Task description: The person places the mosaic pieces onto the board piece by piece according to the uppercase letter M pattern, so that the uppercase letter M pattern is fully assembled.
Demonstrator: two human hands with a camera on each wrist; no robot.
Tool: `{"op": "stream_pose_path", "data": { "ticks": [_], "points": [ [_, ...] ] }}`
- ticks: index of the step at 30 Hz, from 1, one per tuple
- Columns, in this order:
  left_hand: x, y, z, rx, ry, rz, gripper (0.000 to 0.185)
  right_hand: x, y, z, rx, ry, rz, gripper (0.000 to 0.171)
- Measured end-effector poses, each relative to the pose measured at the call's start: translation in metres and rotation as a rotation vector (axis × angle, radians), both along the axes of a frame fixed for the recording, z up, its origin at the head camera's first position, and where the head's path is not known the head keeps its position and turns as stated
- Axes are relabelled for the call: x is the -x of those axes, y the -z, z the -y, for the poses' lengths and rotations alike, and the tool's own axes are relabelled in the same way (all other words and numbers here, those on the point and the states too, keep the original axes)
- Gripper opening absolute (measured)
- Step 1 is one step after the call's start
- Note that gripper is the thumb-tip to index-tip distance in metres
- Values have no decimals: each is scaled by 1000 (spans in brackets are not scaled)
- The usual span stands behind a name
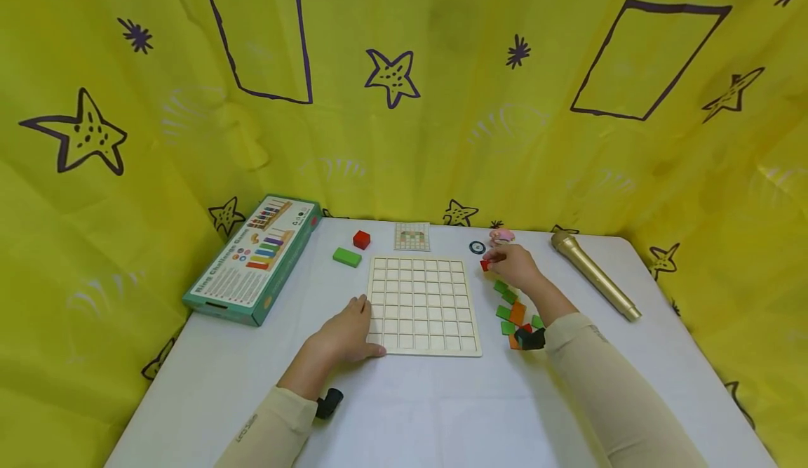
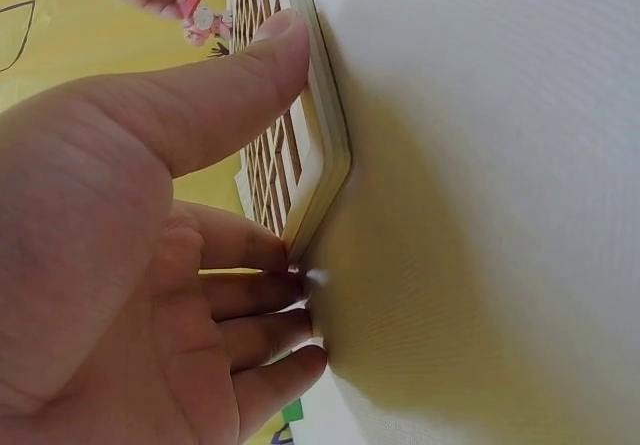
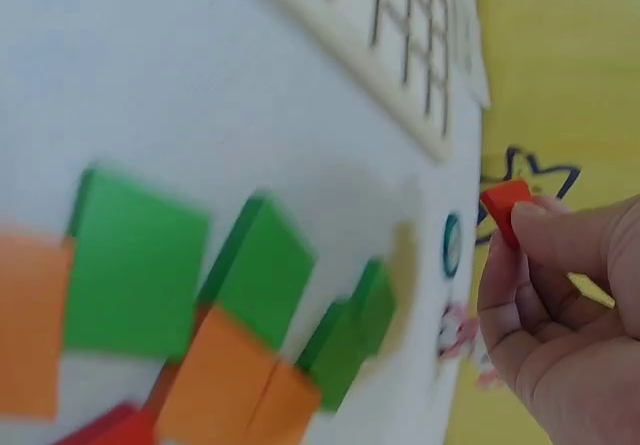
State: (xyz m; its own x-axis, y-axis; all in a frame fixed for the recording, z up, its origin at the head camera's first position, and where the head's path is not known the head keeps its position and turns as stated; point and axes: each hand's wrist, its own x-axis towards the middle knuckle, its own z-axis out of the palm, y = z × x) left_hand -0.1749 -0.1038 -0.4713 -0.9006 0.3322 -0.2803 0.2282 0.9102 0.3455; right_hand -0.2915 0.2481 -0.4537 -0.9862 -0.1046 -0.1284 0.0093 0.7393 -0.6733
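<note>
A pale wooden grid board (image 1: 423, 304) lies flat on the white table in the head view, its squares bare. My left hand (image 1: 344, 331) rests at the board's near left corner, thumb along the front edge and fairly straight fingers against the left side. In the left wrist view the thumb (image 2: 240, 85) presses on the board's rim (image 2: 322, 155). Beyond the board's right side, my right hand (image 1: 516, 266) pinches a small red tile (image 3: 508, 208) between thumb and fingers, held above the table. Below that hand lie several loose green tiles (image 1: 503, 311) and orange tiles (image 1: 517, 312).
Behind the board are a patterned card (image 1: 412, 236), a red cube (image 1: 362, 239) and a green block (image 1: 347, 257). A round token (image 1: 477, 248) and pink figure (image 1: 501, 236) sit near the right hand. A game box (image 1: 252, 257) stands left, a gold microphone (image 1: 595, 275) right.
</note>
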Motion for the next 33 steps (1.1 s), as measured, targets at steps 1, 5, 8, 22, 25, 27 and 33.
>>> {"op": "stream_pose_path", "data": {
  "ticks": [1, 5, 8, 22, 25, 27, 33],
  "points": [
    [0, 0, 0, 0, 0, -1, 103, 1, -2, 4, 5, -20, -8, 20],
    [0, 0, 0, -3, 0, 2, 103, 2, -7, 23, 35, -98, -47, 20],
    [0, -1, 0, -5, -9, 4, 104, 4, -11, 36, 71, -134, -60, 22],
    [0, -4, -2, 0, -17, 2, 103, 12, -26, 87, 111, -308, 8, 12],
    [0, -4, -1, 3, -21, 2, 103, 14, -24, 98, 128, -348, 42, 11],
    [-1, -4, -1, 5, -20, 3, 103, 16, -23, 105, 128, -369, 61, 9],
    [-3, -3, 0, 3, -19, 9, 102, 18, -18, 126, 103, -429, 65, 8]
  ]
}}
